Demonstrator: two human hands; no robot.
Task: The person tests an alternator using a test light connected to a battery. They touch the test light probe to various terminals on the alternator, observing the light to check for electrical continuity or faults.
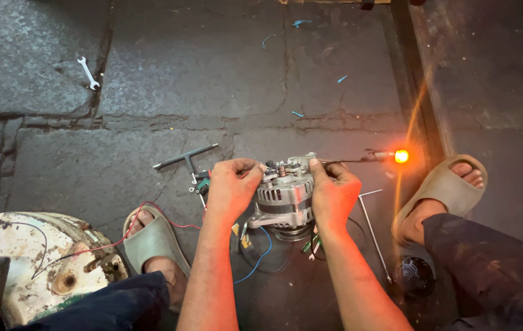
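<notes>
So the alternator point(286, 196) sat on the stone floor point(200, 79) right between the person's sandalled feet, close to the near edge of the view. The left hand point(231, 190) was clamped against its left side, fingers curled up onto the top terminals. The right hand point(333, 195) gripped the right side, thumb and fingertips pinching at the top rear housing, where a thin probe wire ran off toward a glowing orange test bulb point(401, 155).

Pretty cramped down there: red wire point(145, 214) and blue wire point(261, 257) looped around the base, a T-handle wrench point(186, 157) lay just beyond the left hand, and a thin metal rod point(373, 230) sat just right of the right forearm. A dirty round white housing point(34, 257) filled the near left corner.

Farther out the floor opened up a lot, with just a small open-end spanner point(88, 73) lying near the far left corner.
</notes>
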